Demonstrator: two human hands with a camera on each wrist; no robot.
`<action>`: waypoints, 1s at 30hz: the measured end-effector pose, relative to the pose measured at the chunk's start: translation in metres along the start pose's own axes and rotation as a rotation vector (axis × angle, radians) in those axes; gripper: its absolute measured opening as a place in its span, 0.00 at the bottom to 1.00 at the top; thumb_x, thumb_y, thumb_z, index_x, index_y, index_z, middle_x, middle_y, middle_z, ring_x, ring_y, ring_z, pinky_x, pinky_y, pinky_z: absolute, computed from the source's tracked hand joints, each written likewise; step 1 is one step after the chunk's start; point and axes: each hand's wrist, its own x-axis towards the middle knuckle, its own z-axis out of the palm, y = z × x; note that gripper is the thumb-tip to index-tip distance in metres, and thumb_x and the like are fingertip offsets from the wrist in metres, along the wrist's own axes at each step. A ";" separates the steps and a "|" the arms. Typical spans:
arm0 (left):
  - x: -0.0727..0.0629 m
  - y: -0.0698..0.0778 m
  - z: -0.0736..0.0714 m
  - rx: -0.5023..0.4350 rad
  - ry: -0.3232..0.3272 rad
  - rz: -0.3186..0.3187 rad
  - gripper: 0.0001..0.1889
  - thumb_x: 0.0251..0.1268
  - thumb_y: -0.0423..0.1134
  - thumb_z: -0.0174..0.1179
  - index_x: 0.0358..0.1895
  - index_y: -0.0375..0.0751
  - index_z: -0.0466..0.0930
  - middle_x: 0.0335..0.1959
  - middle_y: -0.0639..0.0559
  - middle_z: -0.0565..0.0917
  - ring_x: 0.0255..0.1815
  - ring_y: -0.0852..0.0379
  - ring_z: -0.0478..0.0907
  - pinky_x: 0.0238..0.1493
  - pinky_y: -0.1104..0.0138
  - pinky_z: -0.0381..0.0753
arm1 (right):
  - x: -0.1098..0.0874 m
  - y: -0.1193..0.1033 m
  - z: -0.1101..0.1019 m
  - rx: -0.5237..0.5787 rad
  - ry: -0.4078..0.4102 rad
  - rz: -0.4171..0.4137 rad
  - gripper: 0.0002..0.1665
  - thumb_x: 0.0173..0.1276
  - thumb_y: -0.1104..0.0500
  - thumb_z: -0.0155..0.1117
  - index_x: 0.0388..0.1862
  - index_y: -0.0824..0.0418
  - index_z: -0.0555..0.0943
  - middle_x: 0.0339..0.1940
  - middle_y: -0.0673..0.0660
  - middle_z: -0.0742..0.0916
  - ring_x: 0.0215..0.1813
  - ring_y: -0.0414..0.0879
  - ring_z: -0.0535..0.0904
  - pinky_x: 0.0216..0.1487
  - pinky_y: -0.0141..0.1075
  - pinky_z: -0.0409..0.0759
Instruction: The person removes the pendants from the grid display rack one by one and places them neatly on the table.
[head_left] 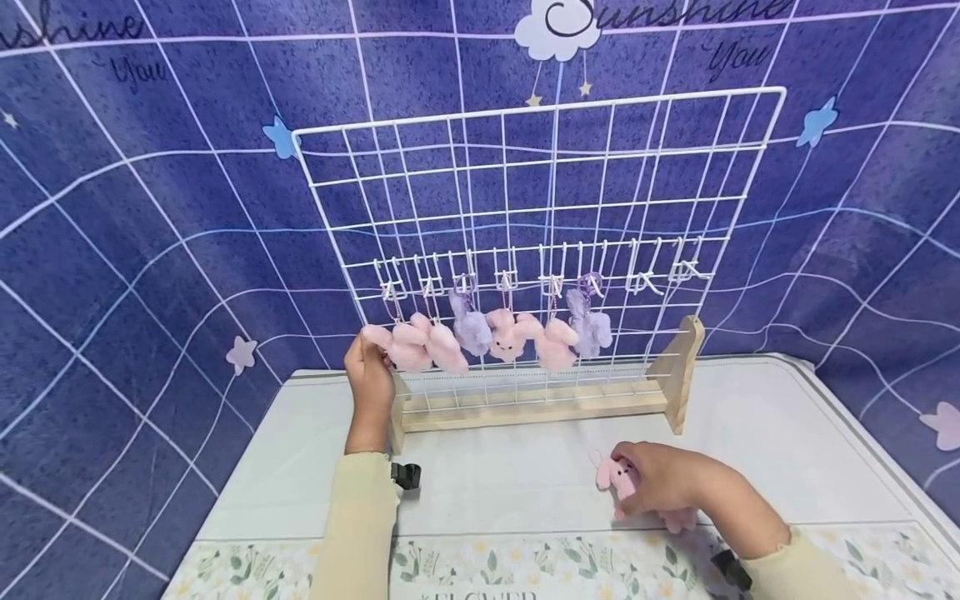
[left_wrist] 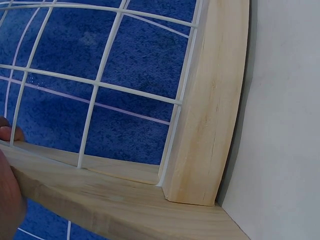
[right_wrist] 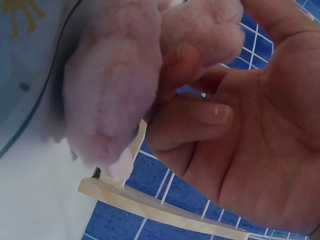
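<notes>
My left hand (head_left: 369, 379) grips the left wooden upright of a white wire grid rack (head_left: 555, 158). In the left wrist view, a thumb (left_wrist: 9, 205) and a fingertip lie on either side of the wood (left_wrist: 100, 192). Low over the table at the right, my right hand (head_left: 663, 477) pinches a pink plush bunny (head_left: 622, 477) with a small face and a loop. More pink plush (head_left: 678, 520) shows under that hand; in the right wrist view a furry pink body (right_wrist: 112, 85) lies beside the fingers. Whether it is a separate plush I cannot tell.
Pink and lilac plush bunnies (head_left: 507, 335) hang in a row from white hooks on the grid. Hooks at the right end (head_left: 643, 279) carry no plush. A wooden foot (head_left: 681, 375) stands at the rack's right. Blue patterned cloth (head_left: 150, 250) surrounds the white table (head_left: 510, 483).
</notes>
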 end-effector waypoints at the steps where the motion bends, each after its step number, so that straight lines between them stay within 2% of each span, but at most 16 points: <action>1: 0.000 0.000 0.000 0.002 0.000 0.003 0.19 0.87 0.41 0.47 0.30 0.54 0.80 0.20 0.56 0.69 0.20 0.65 0.63 0.22 0.78 0.63 | 0.000 0.000 -0.001 -0.005 -0.005 -0.005 0.49 0.51 0.50 0.86 0.68 0.67 0.76 0.64 0.63 0.85 0.68 0.62 0.80 0.72 0.66 0.73; 4: 0.001 0.001 0.001 0.007 0.004 0.010 0.19 0.87 0.41 0.48 0.29 0.54 0.80 0.20 0.59 0.70 0.20 0.65 0.63 0.22 0.79 0.63 | -0.002 -0.001 -0.003 -0.009 -0.023 -0.016 0.53 0.45 0.53 0.89 0.70 0.69 0.75 0.66 0.65 0.84 0.70 0.66 0.79 0.73 0.67 0.71; 8: 0.001 0.001 0.001 0.011 0.001 0.022 0.19 0.86 0.43 0.49 0.29 0.55 0.79 0.20 0.64 0.72 0.20 0.68 0.64 0.21 0.79 0.63 | -0.003 -0.001 -0.005 -0.013 -0.033 -0.006 0.56 0.42 0.57 0.90 0.71 0.69 0.75 0.66 0.65 0.84 0.67 0.63 0.80 0.72 0.67 0.73; 12: 0.001 0.000 0.001 0.016 -0.006 0.028 0.18 0.86 0.46 0.50 0.30 0.55 0.79 0.21 0.67 0.73 0.19 0.71 0.65 0.21 0.77 0.64 | -0.002 0.000 -0.003 -0.058 -0.005 0.026 0.51 0.43 0.58 0.89 0.68 0.65 0.78 0.53 0.57 0.84 0.54 0.52 0.81 0.65 0.62 0.79; 15: 0.000 -0.001 0.001 0.018 -0.005 0.026 0.18 0.85 0.47 0.51 0.30 0.54 0.80 0.20 0.64 0.72 0.19 0.69 0.64 0.20 0.77 0.63 | -0.001 0.002 -0.002 -0.084 0.014 0.044 0.47 0.45 0.58 0.88 0.65 0.63 0.79 0.45 0.53 0.82 0.48 0.48 0.79 0.62 0.59 0.81; 19: 0.000 -0.001 0.000 0.022 0.001 0.015 0.18 0.86 0.46 0.50 0.30 0.54 0.80 0.19 0.59 0.71 0.19 0.64 0.63 0.20 0.78 0.63 | -0.001 0.003 -0.001 -0.091 0.029 0.044 0.46 0.44 0.57 0.89 0.63 0.64 0.79 0.45 0.54 0.81 0.49 0.48 0.79 0.62 0.57 0.81; 23: 0.000 0.000 0.001 0.054 0.007 0.005 0.19 0.87 0.42 0.47 0.30 0.56 0.79 0.19 0.57 0.69 0.19 0.63 0.62 0.22 0.79 0.64 | 0.000 0.005 -0.001 -0.096 0.040 0.055 0.44 0.43 0.58 0.89 0.61 0.64 0.79 0.44 0.55 0.81 0.47 0.48 0.79 0.59 0.56 0.82; 30: -0.001 0.000 0.001 0.046 0.009 0.004 0.20 0.87 0.39 0.45 0.30 0.57 0.79 0.19 0.59 0.69 0.20 0.66 0.62 0.22 0.80 0.63 | 0.001 0.006 -0.003 -0.103 0.043 0.102 0.44 0.41 0.60 0.88 0.60 0.61 0.78 0.44 0.56 0.79 0.44 0.49 0.77 0.52 0.52 0.83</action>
